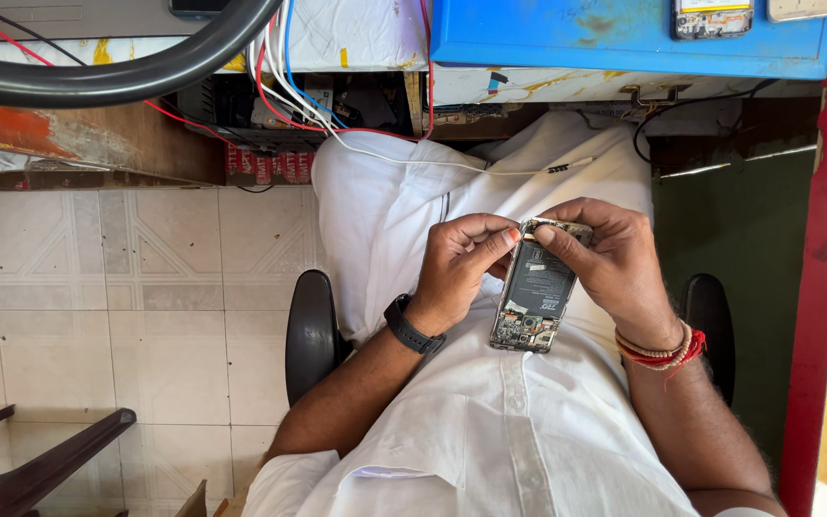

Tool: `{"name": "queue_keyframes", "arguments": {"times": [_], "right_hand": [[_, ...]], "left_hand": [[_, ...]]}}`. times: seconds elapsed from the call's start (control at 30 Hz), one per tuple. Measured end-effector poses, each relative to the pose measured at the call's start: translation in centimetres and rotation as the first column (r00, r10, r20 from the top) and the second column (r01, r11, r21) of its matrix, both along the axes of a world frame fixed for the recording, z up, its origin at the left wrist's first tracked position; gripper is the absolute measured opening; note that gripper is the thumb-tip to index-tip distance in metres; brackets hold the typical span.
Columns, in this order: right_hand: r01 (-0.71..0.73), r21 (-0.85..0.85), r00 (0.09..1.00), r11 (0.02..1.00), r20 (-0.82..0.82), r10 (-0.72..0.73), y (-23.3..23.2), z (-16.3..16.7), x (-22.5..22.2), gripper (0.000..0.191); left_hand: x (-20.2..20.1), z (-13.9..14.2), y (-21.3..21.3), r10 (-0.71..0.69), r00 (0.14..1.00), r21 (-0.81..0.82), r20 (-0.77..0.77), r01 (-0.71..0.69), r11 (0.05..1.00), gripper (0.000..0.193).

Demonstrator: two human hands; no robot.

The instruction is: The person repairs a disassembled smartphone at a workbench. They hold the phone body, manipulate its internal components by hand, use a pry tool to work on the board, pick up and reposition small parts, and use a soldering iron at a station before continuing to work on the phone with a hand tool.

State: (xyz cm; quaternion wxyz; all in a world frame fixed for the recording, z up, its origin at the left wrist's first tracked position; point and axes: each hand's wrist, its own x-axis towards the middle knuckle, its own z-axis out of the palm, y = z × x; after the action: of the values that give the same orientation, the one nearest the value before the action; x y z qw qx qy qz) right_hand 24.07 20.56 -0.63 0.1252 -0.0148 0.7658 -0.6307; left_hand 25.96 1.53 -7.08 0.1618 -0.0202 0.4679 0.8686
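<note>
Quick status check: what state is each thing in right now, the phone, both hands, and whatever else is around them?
Phone: back cover off, battery and circuit board exposed, held over the lap.
Left hand: gripping the phone's left edge, thumb at its top corner.
Right hand: gripping the right edge, thumb on the top end.
White cable: loose, draped across the lap.
Second phone: lying on the blue box.
</note>
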Motion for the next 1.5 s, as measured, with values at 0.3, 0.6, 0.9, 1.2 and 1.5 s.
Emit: {"name": "queue_keyframes", "arguments": {"times": [0.3,0.6,0.9,1.2,1.5], "right_hand": [[0.009,0.094,0.992,0.996,-0.128,0.003,-0.6,0.9,0.0,0.020],[0.000,0.101,0.940,0.995,-0.338,0.035,-0.7,0.8,0.0,0.018],[0.043,0.148,0.919,0.988,-0.394,0.019,-0.9,0.5,0.4,0.018],[0.044,0.081,0.920,0.996,-0.392,-0.009,-0.9,-0.1,0.7,0.019],[0.075,0.082,0.916,0.994,-0.401,-0.036,-0.9,-0.3,0.9,0.020]], "left_hand": [[-0.1,0.0,0.1,0.004,1.000,-0.058,-0.027,-0.005,0.998,0.022],[-0.6,-0.5,0.2,-0.004,1.000,-0.023,0.010,0.004,1.000,0.021],[-0.7,-0.5,0.0,-0.022,1.000,-0.010,-0.009,0.021,1.000,0.021],[-0.9,-0.3,0.1,0.007,1.000,-0.002,0.020,-0.007,1.000,0.020],[-1.0,-0.2,0.5,0.028,0.999,-0.014,0.016,-0.027,1.000,0.019]]}}
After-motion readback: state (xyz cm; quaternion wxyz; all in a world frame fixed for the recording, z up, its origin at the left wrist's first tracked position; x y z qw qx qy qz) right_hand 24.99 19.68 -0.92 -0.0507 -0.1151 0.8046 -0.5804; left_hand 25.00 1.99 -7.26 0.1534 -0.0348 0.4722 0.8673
